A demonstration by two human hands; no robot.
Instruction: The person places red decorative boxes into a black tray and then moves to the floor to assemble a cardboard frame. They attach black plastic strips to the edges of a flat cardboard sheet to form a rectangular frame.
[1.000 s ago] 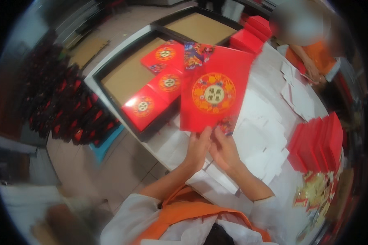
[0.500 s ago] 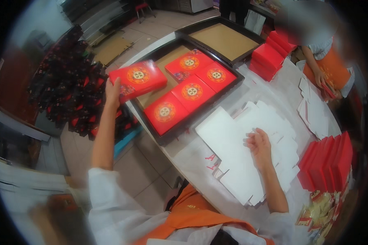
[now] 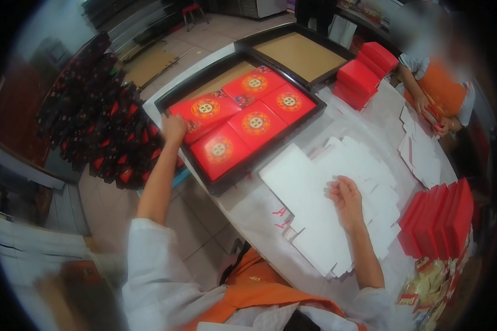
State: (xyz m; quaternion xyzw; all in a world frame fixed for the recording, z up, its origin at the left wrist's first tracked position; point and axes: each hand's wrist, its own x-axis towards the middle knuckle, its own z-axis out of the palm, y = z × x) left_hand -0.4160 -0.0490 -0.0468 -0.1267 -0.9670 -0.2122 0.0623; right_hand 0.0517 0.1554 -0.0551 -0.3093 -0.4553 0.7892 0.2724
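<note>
The left hand (image 3: 175, 129) is at ten o'clock, its fingers bent and pinching one end of a red box (image 3: 203, 110); the fingertips are partly hidden. The red box is in the tray (image 3: 212, 187), just before twelve o'clock, and tips up a bit beside four other red boxes (image 3: 257, 122). Brown bottom shows at the tray's far side. The right hand (image 3: 348, 201), near four o'clock, has loose, partly spread fingers and holds nothing. It is over a heap of white cards (image 3: 317, 237); I cannot tell if it touches them.

The table (image 3: 232, 207) has a pale cover, with small red marks (image 3: 281, 212) by the cards. At one o'clock sits a second tray (image 3: 301, 52) with a brown bottom. Red boxes are piled at two o'clock, and behind them a person in orange holds something red. A row of red boxes (image 3: 439, 220) stands between three and four, with shiny packets (image 3: 425, 280) below.

A big dark pile (image 3: 94, 124) rises between nine and ten. The tiled floor (image 3: 190, 240) shows at seven, and a red stool (image 3: 191, 8) stands near eleven.
</note>
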